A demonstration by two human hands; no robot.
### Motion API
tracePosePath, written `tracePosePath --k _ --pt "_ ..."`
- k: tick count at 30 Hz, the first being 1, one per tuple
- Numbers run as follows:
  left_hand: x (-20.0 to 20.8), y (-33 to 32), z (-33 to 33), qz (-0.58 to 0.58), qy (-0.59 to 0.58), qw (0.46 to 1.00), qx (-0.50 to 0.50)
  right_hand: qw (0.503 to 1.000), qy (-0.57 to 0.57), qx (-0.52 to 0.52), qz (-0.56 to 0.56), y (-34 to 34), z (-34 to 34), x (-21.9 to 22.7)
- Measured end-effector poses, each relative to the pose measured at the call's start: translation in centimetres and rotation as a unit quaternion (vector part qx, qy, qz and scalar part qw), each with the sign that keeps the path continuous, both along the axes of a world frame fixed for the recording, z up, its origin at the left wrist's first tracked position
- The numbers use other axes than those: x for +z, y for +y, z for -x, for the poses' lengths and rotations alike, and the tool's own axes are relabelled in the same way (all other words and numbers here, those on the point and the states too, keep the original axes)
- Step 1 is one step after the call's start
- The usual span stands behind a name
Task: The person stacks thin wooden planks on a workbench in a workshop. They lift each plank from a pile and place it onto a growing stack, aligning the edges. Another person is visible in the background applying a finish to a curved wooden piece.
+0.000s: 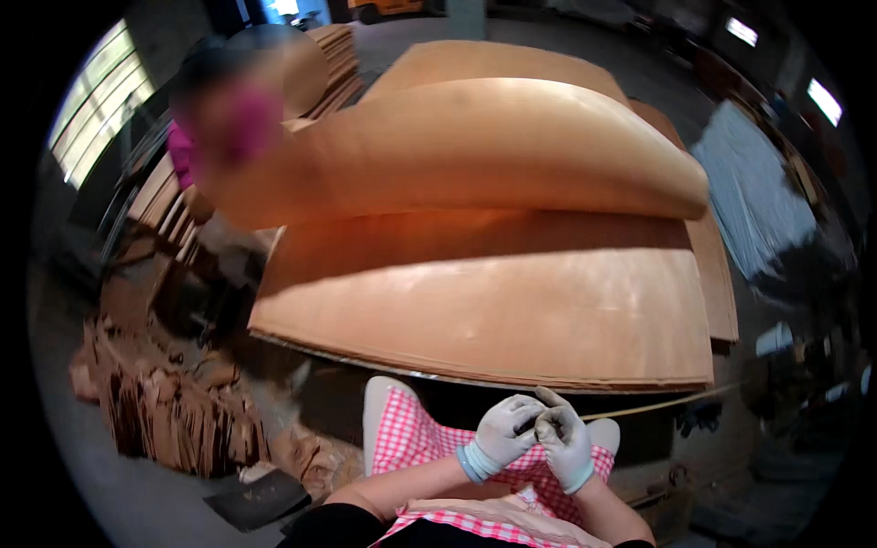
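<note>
My left hand [505, 434] and my right hand [564, 437] meet in front of my lap, both in white gloves with dirty fingertips. The left fingers are curled and pinched toward the right hand. On the right hand one finger sticks up while thumb and other fingers close together. Whatever lies between them is too small to make out. Just beyond my hands lies a stack of thin wood veneer sheets [512, 310]. Its top sheet [493, 146] is lifted and bowed into a long roll. Another person [228, 119] in pink stands at the sheet's left end.
A thin pale strip [658, 405] runs rightward from behind my right hand. Broken veneer scraps [174, 402] stand piled at the left. A bluish-white plastic sheet [754, 192] covers something at the right. A white container [774, 339] stands below it.
</note>
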State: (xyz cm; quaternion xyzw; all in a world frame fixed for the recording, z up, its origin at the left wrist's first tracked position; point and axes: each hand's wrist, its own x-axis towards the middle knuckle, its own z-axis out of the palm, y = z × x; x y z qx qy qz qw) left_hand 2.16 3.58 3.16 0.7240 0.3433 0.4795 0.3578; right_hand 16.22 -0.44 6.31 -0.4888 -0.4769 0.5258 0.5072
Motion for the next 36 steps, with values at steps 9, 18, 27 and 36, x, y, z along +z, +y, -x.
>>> tracePosePath --k 9,18,27,36 --pt "-2.3 -2.4 5.0 0.225 -0.203 0.95 0.077 0.998 -0.03 0.046 0.011 0.3 6.8 1.1" --pt "-2.4 2.2 17.8 0.24 -0.361 0.861 0.266 0.91 -0.399 0.093 0.057 3.1 -0.2 1.1" --pt "-8.6 9.1 37.8 0.181 -0.196 0.796 0.543 0.813 -0.577 0.047 0.067 6.0 -10.3 -1.0" --pt "-12.8 14.1 51.1 0.217 0.001 0.742 0.634 0.837 -0.538 0.084 0.053 7.8 0.6 -1.1"
